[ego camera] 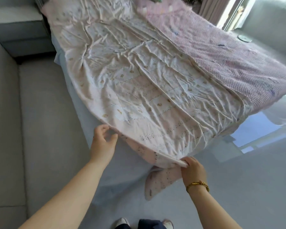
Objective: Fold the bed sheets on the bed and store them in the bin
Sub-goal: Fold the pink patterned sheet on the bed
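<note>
A pale pink, wrinkled bed sheet with small gold marks lies spread across the bed, its near edge hanging over the foot. My right hand pinches the near edge of the sheet at its lower right corner. My left hand is at the near left corner, fingers loosely spread and just touching the hem; no firm grip shows. A flap of the sheet hangs down toward the floor between my hands. No bin is in view.
A pink textured blanket covers the right side of the bed. A grey cabinet stands at the upper left. Grey floor surrounds the bed foot. A window and curtain are at the back right. My feet are at the bottom.
</note>
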